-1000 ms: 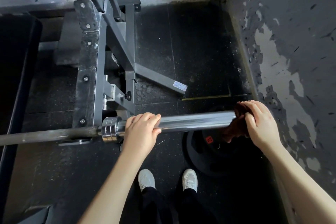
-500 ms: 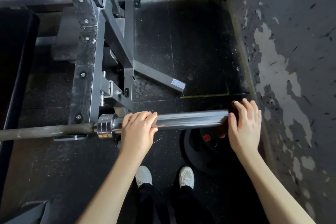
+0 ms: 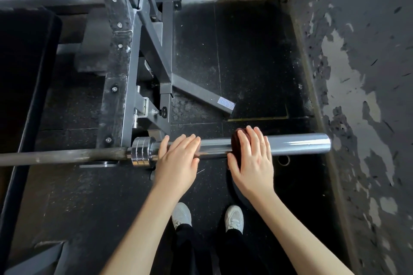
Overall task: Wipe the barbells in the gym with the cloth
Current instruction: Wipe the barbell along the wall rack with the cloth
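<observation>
2 open hands lie on the barbell (image 3: pixel 301 144), which rests across the rack (image 3: pixel 116 73): left hand (image 3: pixel 178 158) flat beside the collar (image 3: pixel 140 152), right hand (image 3: pixel 252 161) pressing the dark cloth (image 3: pixel 235 140) onto its chrome sleeve with straight fingers.

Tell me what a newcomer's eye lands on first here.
The shiny chrome barbell sleeve crossing the middle stands out first, with the left hand resting on it near the collar and the right hand pressing a dark cloth onto it. Next come the peeling grey wall on the right and the white shoes below.
</observation>
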Tool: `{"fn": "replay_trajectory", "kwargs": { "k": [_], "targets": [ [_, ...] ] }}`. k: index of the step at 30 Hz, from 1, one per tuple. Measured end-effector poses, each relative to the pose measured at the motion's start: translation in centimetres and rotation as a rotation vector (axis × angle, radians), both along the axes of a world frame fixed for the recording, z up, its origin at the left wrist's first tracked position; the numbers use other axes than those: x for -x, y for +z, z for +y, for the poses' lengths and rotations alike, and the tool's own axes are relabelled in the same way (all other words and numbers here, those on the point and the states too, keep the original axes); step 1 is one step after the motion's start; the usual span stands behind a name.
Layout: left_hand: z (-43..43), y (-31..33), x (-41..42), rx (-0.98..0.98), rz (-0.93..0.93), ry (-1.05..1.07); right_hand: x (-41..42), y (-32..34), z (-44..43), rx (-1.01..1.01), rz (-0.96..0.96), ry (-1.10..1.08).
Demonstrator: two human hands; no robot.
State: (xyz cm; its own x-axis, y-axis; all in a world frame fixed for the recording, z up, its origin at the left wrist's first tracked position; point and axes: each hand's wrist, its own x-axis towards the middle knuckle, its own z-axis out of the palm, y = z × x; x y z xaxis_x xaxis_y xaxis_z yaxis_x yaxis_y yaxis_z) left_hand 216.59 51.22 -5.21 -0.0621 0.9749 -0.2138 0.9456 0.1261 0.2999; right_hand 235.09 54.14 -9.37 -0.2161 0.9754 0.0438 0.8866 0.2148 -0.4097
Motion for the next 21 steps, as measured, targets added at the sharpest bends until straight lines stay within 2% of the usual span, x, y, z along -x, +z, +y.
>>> {"fn": "replay_trajectory", "kwargs": {
  "k": [4, 6, 11, 21],
  "targets": [
    [-1.3, 0.8, 2.7, -0.057, 0.104, 0.173, -0.1, 0.1, -0.2, 0.029, -0.066, 0.088],
    [-2.2, 0.9, 4.5, -0.02, 0.119, 0.265, 0.4, 0.0, -0.2, 0.015, -0.107, 0.133],
    [-3.4, 1.0, 6.5, -0.003, -0.063, 0.288, 3.6, 0.1, -0.4, -0.083, -0.165, 0.243],
    [-4.2, 0.2, 8.2, -0.104, -0.083, 0.256, 10.9, -0.4, -1.1, -0.109, -0.26, 0.384]
  ]
}}
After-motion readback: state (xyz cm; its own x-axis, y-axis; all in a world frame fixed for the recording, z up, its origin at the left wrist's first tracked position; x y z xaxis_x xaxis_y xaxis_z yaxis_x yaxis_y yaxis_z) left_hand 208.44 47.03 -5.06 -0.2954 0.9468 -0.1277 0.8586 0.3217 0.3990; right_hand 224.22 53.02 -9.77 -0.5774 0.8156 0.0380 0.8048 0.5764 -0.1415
